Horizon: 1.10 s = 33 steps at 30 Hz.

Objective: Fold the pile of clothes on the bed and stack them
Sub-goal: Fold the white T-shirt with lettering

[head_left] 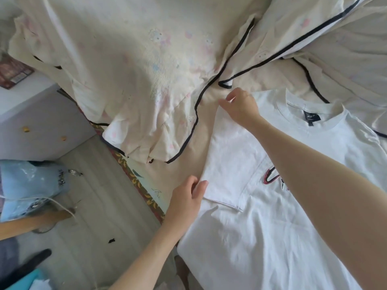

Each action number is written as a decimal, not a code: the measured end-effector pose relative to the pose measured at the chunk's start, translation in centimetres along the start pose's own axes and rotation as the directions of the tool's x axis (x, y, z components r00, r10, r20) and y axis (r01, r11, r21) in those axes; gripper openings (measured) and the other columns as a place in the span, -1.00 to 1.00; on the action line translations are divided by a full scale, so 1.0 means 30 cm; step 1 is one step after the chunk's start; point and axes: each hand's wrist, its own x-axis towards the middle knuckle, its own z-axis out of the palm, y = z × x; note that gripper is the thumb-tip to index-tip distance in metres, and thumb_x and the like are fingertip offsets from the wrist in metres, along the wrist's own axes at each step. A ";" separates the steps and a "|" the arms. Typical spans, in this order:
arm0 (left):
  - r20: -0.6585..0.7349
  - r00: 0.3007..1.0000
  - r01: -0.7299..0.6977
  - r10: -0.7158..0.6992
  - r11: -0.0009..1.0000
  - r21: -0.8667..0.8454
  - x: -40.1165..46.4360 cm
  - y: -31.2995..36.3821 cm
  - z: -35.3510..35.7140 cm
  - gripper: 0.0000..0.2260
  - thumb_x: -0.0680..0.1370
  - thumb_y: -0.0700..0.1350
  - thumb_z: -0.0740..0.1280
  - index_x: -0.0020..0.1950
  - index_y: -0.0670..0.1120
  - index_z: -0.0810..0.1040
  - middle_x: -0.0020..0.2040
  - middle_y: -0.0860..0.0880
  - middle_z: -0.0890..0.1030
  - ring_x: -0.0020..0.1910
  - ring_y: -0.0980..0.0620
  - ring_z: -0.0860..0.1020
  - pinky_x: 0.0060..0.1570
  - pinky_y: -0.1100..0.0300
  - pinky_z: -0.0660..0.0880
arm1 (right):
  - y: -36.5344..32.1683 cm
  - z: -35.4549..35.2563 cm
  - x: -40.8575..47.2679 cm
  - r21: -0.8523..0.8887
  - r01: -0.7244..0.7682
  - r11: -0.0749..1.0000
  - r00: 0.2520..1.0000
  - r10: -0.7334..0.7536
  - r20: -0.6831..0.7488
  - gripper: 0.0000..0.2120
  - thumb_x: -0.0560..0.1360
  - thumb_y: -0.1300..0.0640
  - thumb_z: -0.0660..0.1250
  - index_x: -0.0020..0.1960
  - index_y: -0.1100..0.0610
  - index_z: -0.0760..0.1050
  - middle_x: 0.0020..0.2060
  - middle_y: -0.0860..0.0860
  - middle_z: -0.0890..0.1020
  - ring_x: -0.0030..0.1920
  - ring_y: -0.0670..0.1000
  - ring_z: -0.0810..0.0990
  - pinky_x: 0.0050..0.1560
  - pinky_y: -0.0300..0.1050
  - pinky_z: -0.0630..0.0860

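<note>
Pinching the white T-shirt [261, 216]'s folded sleeve edge, left hand [188, 197] and right hand [240, 105] each keep a grip.

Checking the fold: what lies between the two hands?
Head view: only the white T-shirt's folded-in sleeve spans from left hand to right hand.

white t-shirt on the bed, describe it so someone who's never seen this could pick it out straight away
On the cream sheet of the bed, right of the crumpled floral quilt with black piping, lies the white cotton t-shirt, spread flat. The left hand and right hand hold its folded-in sleeve edge. Unlike the cream bedding around it, it is plain white, with a black neck label and red-and-black lettering.
</note>
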 end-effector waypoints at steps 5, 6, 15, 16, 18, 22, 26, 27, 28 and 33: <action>-0.022 1.000 -0.023 0.022 1.000 -0.009 -0.006 -0.056 -0.008 -0.76 0.61 -0.02 0.21 -0.25 -0.01 0.32 -0.46 0.08 0.29 -0.47 0.15 0.31 -0.43 0.30 0.25 | 0.006 0.027 0.049 0.234 -0.066 0.970 0.998 0.069 -0.006 -0.91 0.52 0.14 0.29 -0.13 0.14 0.51 -0.39 -0.08 0.44 -0.36 -0.08 0.41 -0.47 -0.28 0.32; -0.008 1.000 -0.012 0.012 1.000 0.003 0.001 -0.064 -0.012 -0.76 0.61 -0.03 0.21 -0.24 -0.02 0.33 -0.45 0.08 0.31 -0.46 0.16 0.32 -0.43 0.32 0.26 | 0.008 0.029 0.048 0.223 -0.067 0.973 0.998 0.068 0.002 -0.91 0.53 0.13 0.29 -0.12 0.13 0.50 -0.38 -0.08 0.44 -0.38 -0.11 0.40 -0.49 -0.31 0.31; -0.104 0.956 -0.199 0.273 0.869 0.453 -0.026 -0.014 -0.019 -0.73 0.54 -0.17 0.30 0.23 -0.16 0.45 0.12 -0.02 0.48 0.10 -0.01 0.48 0.06 0.08 0.49 | 0.157 0.047 -0.310 -0.167 0.291 0.942 0.908 -0.327 -0.263 -0.61 0.58 0.17 0.22 0.39 0.23 0.37 0.38 0.18 0.40 0.42 0.19 0.31 0.39 0.11 0.21; -0.068 0.927 -0.279 0.370 0.798 0.534 -0.025 0.007 -0.003 -0.70 0.52 -0.21 0.32 0.24 -0.19 0.47 0.20 -0.10 0.49 0.17 -0.09 0.48 0.11 0.00 0.49 | 0.199 0.064 -0.367 -0.197 0.305 0.932 0.915 -0.344 -0.211 -0.58 0.57 0.19 0.23 0.42 0.23 0.34 0.41 0.19 0.35 0.45 0.21 0.27 0.43 0.16 0.16; 0.086 0.863 -0.433 0.498 0.642 0.633 -0.009 0.033 0.036 -0.64 0.50 -0.22 0.30 0.30 -0.20 0.48 0.34 -0.21 0.44 0.33 -0.22 0.41 0.26 -0.09 0.39 | 0.290 0.092 -0.450 -0.243 0.305 0.921 0.934 -0.339 -0.114 -0.54 0.57 0.20 0.25 0.44 0.22 0.30 0.45 0.20 0.28 0.47 0.23 0.20 0.46 0.20 0.07; 0.382 0.874 -0.481 0.300 0.431 0.763 0.034 0.038 0.082 -0.49 0.62 -0.03 0.15 0.55 -0.04 0.09 0.56 -0.15 -0.02 0.52 -0.23 -0.04 0.45 -0.15 -0.06 | 0.453 0.090 -0.553 -0.289 0.204 0.935 0.971 -0.231 -0.061 -0.54 0.60 0.13 0.19 0.48 0.11 0.25 0.49 0.12 0.20 0.51 0.16 0.11 0.47 0.12 -0.05; 0.369 0.919 -0.394 0.140 0.273 0.878 0.048 0.028 0.103 -0.49 0.64 0.09 -0.13 0.54 0.05 -0.25 0.50 -0.04 -0.38 0.49 -0.13 -0.34 0.42 -0.08 -0.36 | 0.578 0.041 -0.657 -0.311 0.157 0.937 0.987 -0.161 0.014 -0.51 0.59 0.14 0.19 0.50 0.06 0.20 0.52 0.09 0.14 0.53 0.12 0.06 0.48 0.09 -0.10; 0.335 0.930 -0.367 0.152 0.293 0.883 0.040 0.050 0.117 -0.49 0.64 0.09 -0.10 0.56 0.03 -0.15 0.53 -0.05 -0.29 0.51 -0.14 -0.28 0.42 -0.09 -0.35 | 0.613 0.023 -0.690 -0.305 0.131 0.943 0.991 -0.130 0.023 -0.49 0.59 0.13 0.18 0.51 0.05 0.17 0.53 0.08 0.11 0.53 0.11 0.03 0.48 0.08 -0.12; 0.299 0.939 -0.341 0.171 0.330 0.880 0.029 0.077 0.137 -0.50 0.64 0.07 -0.06 0.56 0.00 -0.04 0.56 -0.08 -0.19 0.53 -0.14 -0.21 0.41 -0.10 -0.34 | 0.649 0.005 -0.725 -0.298 0.088 0.951 0.996 -0.086 0.022 -0.48 0.60 0.11 0.17 0.52 0.04 0.13 0.53 0.06 0.09 0.54 0.10 0.00 0.48 0.07 -0.14; 0.358 0.910 -0.413 0.210 0.365 0.835 -0.007 0.190 0.334 -0.48 0.64 0.05 0.02 0.56 0.02 -0.06 0.56 -0.10 -0.18 0.53 -0.12 -0.22 0.42 -0.18 -0.27 | 0.849 -0.133 -0.885 -0.209 -0.101 0.973 0.983 0.065 -0.171 -0.55 0.53 0.18 0.32 0.40 0.20 0.38 0.41 0.18 0.37 0.44 0.20 0.30 0.43 0.23 0.12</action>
